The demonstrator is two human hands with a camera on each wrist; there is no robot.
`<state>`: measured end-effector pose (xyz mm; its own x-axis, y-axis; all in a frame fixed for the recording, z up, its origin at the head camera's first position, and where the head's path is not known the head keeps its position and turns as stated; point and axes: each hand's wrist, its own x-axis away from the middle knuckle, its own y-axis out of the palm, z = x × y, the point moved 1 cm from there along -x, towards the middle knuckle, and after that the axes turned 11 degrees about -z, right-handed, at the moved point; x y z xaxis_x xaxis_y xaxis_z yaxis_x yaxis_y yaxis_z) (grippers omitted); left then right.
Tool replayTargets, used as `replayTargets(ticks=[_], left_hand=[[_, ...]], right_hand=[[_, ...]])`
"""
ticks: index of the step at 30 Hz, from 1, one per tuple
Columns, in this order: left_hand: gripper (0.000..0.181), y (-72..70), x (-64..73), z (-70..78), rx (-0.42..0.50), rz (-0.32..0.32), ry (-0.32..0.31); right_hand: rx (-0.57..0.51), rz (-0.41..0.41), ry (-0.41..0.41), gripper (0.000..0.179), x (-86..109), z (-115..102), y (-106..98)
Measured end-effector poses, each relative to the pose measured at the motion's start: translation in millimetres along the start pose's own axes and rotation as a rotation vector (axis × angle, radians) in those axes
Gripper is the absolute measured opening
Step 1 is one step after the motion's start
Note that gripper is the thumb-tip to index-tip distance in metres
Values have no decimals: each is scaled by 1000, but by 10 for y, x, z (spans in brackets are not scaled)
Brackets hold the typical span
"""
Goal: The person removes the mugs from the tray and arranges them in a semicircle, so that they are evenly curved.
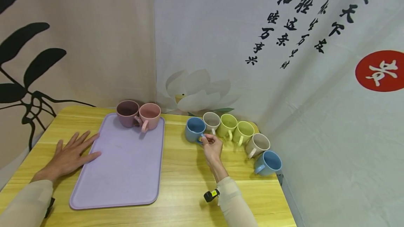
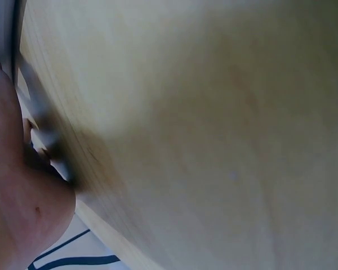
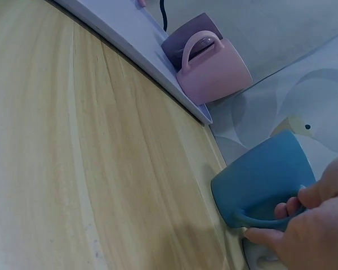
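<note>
In the head view my right hand [image 1: 213, 148] pinches the handle of a blue mug [image 1: 194, 130], the leftmost of the row on the right. The right wrist view shows the fingers curled through that mug's handle [image 3: 265, 220]. My left hand [image 1: 70, 155] lies with fingers spread at the left edge of a lilac tray [image 1: 126, 171], the fingertips touching its rim. A mauve mug [image 1: 127, 116] and a pink mug [image 1: 150, 116] stand side by side at the tray's far end. Only part of the left hand [image 2: 28, 191] appears in the left wrist view.
Right of the held mug, a white mug [image 1: 211, 120], two yellow-green mugs [image 1: 226, 127], a beige mug [image 1: 257, 145] and another blue mug [image 1: 268, 164] curve along the edge of the wooden table [image 1: 186, 192]. Behind them hangs a printed curtain [image 1: 202, 38].
</note>
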<state>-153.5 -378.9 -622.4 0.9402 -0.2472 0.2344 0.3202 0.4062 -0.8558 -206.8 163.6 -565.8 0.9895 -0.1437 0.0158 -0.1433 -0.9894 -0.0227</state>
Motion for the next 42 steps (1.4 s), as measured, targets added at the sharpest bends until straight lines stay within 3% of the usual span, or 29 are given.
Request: replayTargets(ticks=[24, 34, 42], left_hand=[[94, -28, 27, 52, -12, -5, -2], [94, -33, 25, 60, -13, -16, -13], [93, -34, 29, 64, -7, -11, -7]], right_hand=[[104, 1, -52, 21, 33, 17, -24], [67, -54, -25, 31, 63, 33, -57], [57, -98, -51, 39, 107, 50, -83]])
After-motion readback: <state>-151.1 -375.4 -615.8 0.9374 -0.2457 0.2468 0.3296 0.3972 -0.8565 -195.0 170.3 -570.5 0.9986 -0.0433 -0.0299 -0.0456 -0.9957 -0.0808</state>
